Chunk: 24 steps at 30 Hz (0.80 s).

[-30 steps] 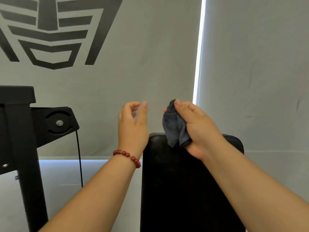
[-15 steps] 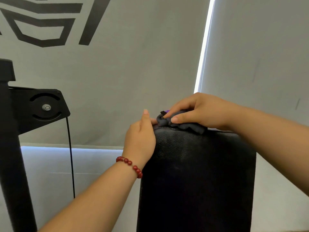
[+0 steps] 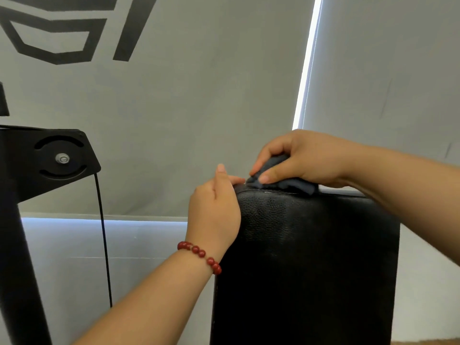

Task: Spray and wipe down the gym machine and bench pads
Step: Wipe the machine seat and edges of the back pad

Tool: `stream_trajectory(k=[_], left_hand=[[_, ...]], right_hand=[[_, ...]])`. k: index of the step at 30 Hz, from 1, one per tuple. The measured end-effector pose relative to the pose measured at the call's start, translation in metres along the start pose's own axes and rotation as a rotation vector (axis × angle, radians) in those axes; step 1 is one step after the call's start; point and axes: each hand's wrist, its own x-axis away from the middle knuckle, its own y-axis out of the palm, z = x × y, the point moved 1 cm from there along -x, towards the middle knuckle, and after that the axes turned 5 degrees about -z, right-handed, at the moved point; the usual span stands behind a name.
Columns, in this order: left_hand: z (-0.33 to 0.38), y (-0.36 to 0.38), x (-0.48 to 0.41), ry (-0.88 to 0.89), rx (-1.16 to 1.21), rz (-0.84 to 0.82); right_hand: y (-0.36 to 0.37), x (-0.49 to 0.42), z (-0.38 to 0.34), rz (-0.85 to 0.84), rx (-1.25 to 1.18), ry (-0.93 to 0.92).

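Note:
A black upright pad of the gym machine fills the lower right. My right hand grips a bunched dark grey cloth and presses it on the pad's top edge, near its left end. My left hand, with a red bead bracelet on the wrist, holds the pad's top left corner. Its thumb points up and its fingers reach over the edge, just left of the cloth. No spray bottle is in view.
The machine's black post stands at the left, with a pulley plate and a thin black cable hanging from it. Grey roller blinds hang close behind the pad.
A second ago both hands were raised above the pad, the cloth hanging from my right hand. The right hand has since brought the cloth down onto the top edge, and the left hand took the corner.

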Motion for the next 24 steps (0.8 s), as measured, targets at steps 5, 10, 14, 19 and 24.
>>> stream_trajectory(k=[5, 10, 14, 19, 24], left_hand=[[0.001, -0.002, 0.002, 0.0, -0.039, 0.008], [-0.002, -0.001, 0.001, -0.005, 0.02, 0.0], [0.0, -0.001, 0.003, 0.0, -0.013, 0.01], [0.0, -0.002, 0.003, 0.007, -0.023, 0.01], [0.0, -0.001, 0.004, -0.006, 0.017, 0.027]], right_hand=[[0.019, -0.01, -0.013, 0.032, 0.025, -0.073], [-0.011, 0.015, -0.002, -0.028, 0.155, 0.066], [0.012, -0.005, -0.012, 0.055, 0.128, 0.001], [0.009, 0.003, -0.013, 0.039, 0.188, -0.001], [-0.002, 0.015, -0.01, 0.03, 0.177, 0.041]])
